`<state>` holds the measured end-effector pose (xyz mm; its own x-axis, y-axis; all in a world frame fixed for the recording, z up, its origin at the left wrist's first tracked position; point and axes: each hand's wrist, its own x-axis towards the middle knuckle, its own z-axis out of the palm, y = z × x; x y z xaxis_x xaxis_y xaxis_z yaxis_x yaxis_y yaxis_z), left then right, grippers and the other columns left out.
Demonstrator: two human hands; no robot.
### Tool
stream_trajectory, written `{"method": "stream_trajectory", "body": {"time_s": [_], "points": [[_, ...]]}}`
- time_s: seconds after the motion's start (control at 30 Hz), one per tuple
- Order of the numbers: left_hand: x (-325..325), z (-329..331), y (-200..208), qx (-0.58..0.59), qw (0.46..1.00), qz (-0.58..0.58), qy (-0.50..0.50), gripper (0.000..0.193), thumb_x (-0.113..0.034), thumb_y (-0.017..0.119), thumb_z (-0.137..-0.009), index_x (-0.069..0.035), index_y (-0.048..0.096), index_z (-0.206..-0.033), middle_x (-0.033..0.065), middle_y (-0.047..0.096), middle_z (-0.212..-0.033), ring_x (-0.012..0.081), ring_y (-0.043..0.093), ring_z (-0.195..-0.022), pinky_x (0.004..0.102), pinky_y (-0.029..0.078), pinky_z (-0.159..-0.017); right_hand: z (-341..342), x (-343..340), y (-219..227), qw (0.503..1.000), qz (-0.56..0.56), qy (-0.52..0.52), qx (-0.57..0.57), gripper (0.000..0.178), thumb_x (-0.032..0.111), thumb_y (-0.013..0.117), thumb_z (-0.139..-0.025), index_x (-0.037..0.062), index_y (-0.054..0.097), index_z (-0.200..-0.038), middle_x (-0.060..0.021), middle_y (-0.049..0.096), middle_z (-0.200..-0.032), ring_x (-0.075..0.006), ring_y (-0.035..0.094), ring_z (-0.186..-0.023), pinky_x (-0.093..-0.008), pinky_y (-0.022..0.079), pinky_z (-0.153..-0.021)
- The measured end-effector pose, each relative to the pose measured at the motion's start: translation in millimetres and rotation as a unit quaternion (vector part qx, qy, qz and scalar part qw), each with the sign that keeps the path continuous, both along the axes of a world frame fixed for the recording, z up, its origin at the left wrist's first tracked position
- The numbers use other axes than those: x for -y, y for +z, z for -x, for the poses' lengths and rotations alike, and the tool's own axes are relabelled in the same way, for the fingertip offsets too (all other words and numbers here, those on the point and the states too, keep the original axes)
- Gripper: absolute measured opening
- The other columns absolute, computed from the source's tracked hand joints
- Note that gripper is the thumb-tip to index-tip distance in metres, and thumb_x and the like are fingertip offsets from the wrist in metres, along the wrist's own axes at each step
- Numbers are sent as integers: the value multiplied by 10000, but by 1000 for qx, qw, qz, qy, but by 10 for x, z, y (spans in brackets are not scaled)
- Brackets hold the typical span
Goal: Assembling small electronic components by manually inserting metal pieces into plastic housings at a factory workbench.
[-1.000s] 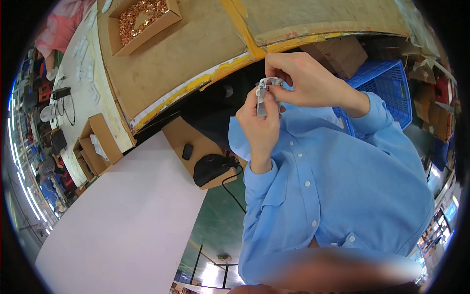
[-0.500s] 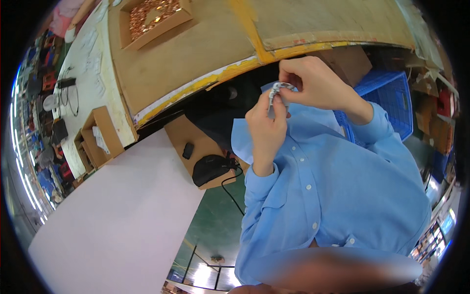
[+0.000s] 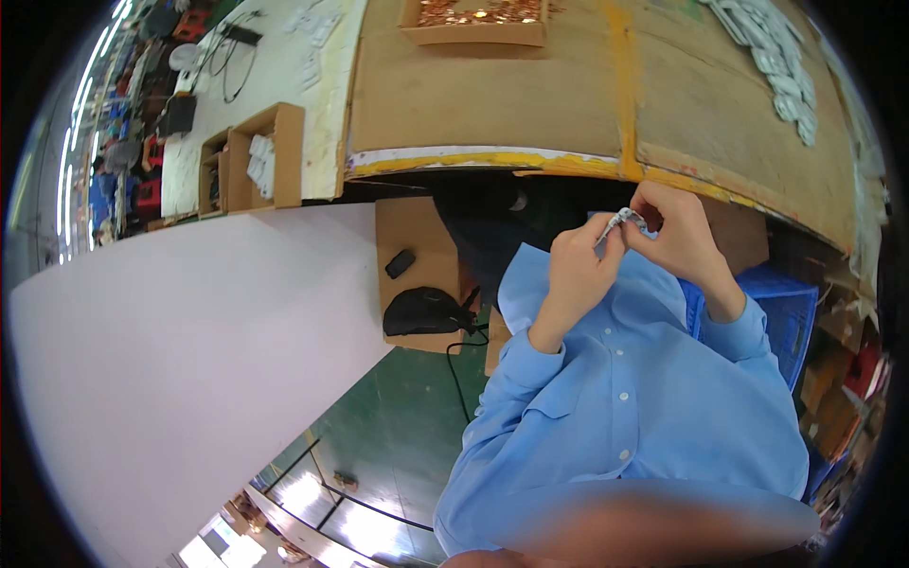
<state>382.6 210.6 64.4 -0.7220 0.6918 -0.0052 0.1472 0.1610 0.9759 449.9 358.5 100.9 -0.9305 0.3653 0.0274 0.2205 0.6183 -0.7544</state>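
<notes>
Between my two hands is a small whitish-grey strip (image 3: 620,219) with dark marks, bent at its upper end. What kind of thing it is, I cannot make out. My left hand (image 3: 579,267) pinches its lower part between thumb and fingers. My right hand (image 3: 678,233) has its thumb and fingertips closed on the other end, hiding part of it. Both hands are held in front of my blue shirt, just on the near side of the workbench's yellow edge (image 3: 568,163).
On the brown bench top (image 3: 492,104) stands a cardboard box of copper-coloured pieces (image 3: 473,34). Pale strips (image 3: 781,71) lie at the far right. A blue crate (image 3: 781,317) sits beside my right arm. At left are a white board (image 3: 189,331) and a black pouch (image 3: 421,312) on cardboard.
The view has turned, so the bench edge lies more level and the pale strips at far right show. Both hands still hold the strip, which is now seen at a narrower angle.
</notes>
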Motion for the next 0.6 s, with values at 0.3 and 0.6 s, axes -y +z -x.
{"method": "stream_trajectory", "body": {"time_s": [0.3, 0.6], "points": [[56, 165, -94, -46, 995, 90, 25, 136, -162, 646, -850, -62, 652, -941, 166, 653, -775, 372, 643, -705, 418, 498, -593, 269, -85, -56, 998, -27, 42, 31, 201, 221, 716, -679, 72, 594, -739, -106, 592, -645, -287, 606, -601, -384, 461, -546], [282, 724, -87, 67, 996, 47, 20, 145, -68, 654, -883, 43, 675, -974, -5, 625, -802, 32, 507, -671, 183, 414, -578, 565, -390, -146, 994, 65, 72, -58, 154, 175, 683, -745, 58, 585, -760, -87, 596, -649, -285, 609, -608, -374, 461, -537]]}}
